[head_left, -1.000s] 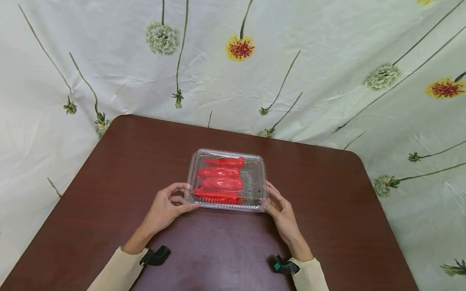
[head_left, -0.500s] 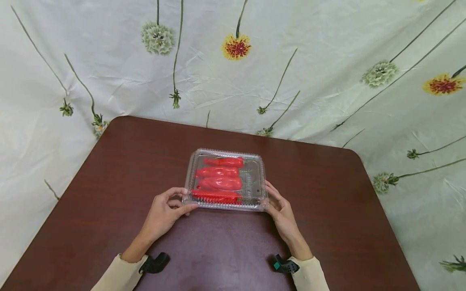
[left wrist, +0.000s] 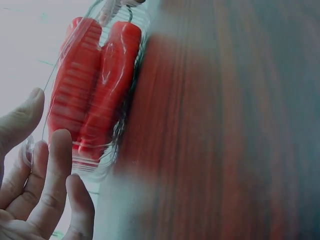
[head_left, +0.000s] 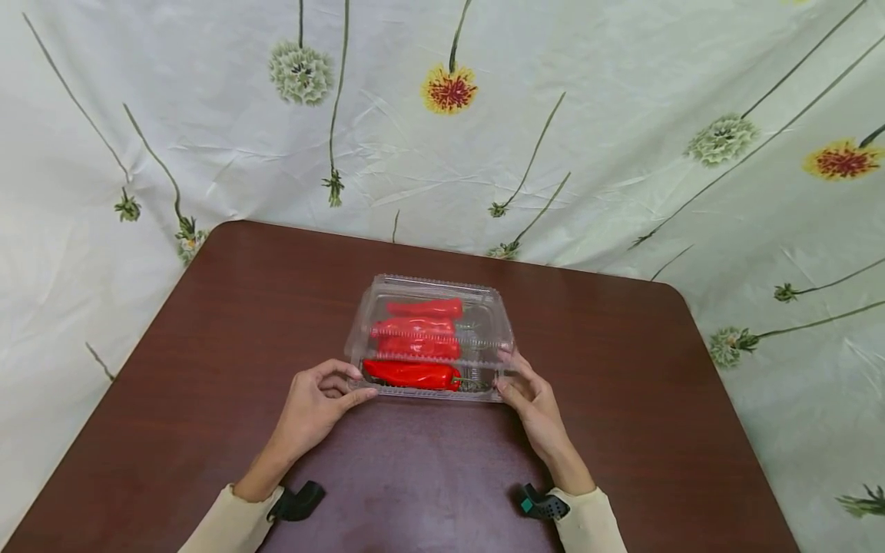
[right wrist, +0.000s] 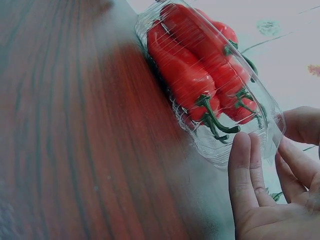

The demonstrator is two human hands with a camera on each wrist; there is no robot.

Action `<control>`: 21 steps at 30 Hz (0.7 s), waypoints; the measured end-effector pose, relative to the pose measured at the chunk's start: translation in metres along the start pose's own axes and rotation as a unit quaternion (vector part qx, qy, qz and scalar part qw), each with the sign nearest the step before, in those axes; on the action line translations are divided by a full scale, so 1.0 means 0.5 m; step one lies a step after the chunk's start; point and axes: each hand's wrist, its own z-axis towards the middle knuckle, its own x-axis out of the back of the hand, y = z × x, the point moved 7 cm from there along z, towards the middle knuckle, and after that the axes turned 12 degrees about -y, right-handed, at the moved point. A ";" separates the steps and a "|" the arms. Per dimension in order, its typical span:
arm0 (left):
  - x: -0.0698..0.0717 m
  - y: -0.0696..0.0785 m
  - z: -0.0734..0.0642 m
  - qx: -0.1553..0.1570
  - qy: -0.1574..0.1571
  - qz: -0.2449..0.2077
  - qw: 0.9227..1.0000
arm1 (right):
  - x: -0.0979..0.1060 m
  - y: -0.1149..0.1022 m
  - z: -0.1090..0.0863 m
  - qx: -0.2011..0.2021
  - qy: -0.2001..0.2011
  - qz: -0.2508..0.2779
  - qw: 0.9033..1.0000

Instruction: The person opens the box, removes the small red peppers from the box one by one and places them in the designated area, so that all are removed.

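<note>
A clear plastic clamshell container (head_left: pixel 429 396) stands on the table in the head view, holding several red peppers (head_left: pixel 415 375) with green stems. Its see-through lid (head_left: pixel 477 355) is tilted, raised along the near edge, so the nearest pepper shows uncovered. My left hand (head_left: pixel 311 398) grips the near left corner, thumb at the front rim. At the near right corner my right hand (head_left: pixel 535 411) holds on, fingers by the lid's corner and thumb lower at the base. The right wrist view shows two outstretched fingers (right wrist: pixel 242 170) against the container's side.
The dark brown table (head_left: pixel 608 384) has rounded far corners and stretches out on both sides of the container. Behind it hangs a white cloth (head_left: pixel 415 153) printed with flowers. A black band (head_left: pixel 293 501) with a device sits on each wrist.
The lid's near edge has come up from the base, uncovering the front pepper. Both hands stay at the near corners, with the right fingers slightly shifted at the lid.
</note>
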 end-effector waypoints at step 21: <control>0.016 0.021 0.006 -0.043 -0.040 0.050 0.997 | -0.005 -0.006 0.001 0.014 -0.015 -0.025 0.999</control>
